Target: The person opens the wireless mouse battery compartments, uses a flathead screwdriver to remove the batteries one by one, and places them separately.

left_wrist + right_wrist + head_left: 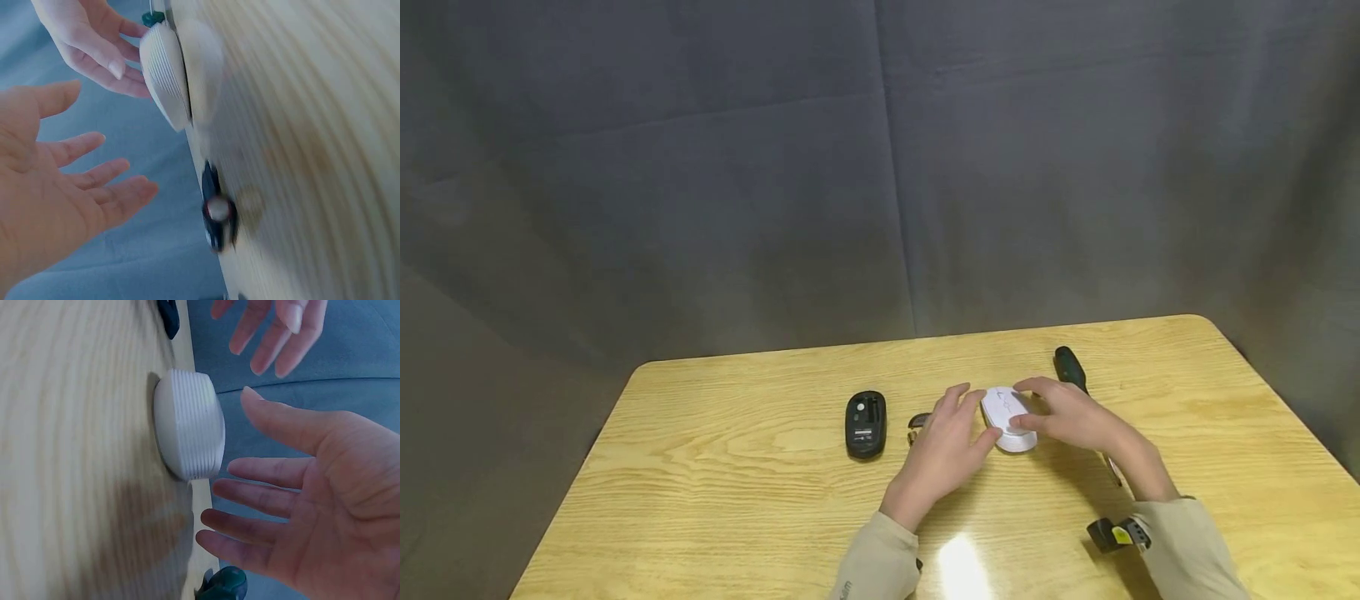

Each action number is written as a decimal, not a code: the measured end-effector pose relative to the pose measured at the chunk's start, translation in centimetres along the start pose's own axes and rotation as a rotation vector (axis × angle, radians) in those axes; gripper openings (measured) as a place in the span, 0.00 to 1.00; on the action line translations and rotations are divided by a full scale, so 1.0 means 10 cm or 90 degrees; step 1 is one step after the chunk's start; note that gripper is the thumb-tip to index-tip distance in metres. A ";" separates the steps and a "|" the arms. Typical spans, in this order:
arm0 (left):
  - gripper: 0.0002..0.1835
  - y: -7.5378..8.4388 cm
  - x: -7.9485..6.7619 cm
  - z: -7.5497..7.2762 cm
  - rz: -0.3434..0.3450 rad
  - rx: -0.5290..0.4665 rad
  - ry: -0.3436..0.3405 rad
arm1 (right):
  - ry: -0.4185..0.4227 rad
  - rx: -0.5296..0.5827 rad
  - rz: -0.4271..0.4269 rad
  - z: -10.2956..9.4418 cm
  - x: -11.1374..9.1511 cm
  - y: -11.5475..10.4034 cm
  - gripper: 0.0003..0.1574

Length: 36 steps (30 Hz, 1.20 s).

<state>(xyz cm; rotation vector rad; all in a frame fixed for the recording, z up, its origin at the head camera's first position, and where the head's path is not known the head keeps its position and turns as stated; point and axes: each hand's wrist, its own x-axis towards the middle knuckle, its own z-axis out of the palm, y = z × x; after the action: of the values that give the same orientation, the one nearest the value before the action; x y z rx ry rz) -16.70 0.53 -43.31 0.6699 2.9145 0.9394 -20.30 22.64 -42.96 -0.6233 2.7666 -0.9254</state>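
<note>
A white computer mouse [1009, 408] lies on the table between my two hands, its ribbed end showing in the right wrist view. My left hand [944, 446] is at its left side, fingers spread and relaxed, holding nothing. On the other side, my right hand [1063, 414] has its thumb and fingers loosely parted close by the mouse; the right wrist view shows the palm free. Partly hidden behind the left hand are a small dark cover-like piece [918, 420] and a small battery-like piece [912, 437].
Left of the hands, a black mouse [866, 425] lies underside up with its compartment uncovered. A screwdriver with a dark green handle [1070, 367] lies at the right, partly covered by the right arm. A grey curtain [760, 208] hangs behind the wooden table [715, 483].
</note>
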 end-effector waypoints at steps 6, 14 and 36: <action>0.29 0.10 0.07 0.08 -0.013 -0.026 -0.008 | 0.008 0.013 -0.002 0.00 -0.04 0.04 0.36; 0.29 0.11 0.11 0.14 -0.035 -0.042 -0.016 | 0.027 0.019 -0.010 0.01 -0.02 0.05 0.34; 0.35 0.05 0.21 0.21 -0.053 -0.097 -0.107 | -0.032 0.051 -0.021 0.10 -0.02 0.08 0.54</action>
<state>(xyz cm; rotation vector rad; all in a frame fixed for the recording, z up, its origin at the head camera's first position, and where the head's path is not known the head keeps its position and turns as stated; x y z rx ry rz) -18.15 2.92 -44.51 0.5825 2.6713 1.0281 -20.13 22.75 -44.19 -0.6708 2.6685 -1.0064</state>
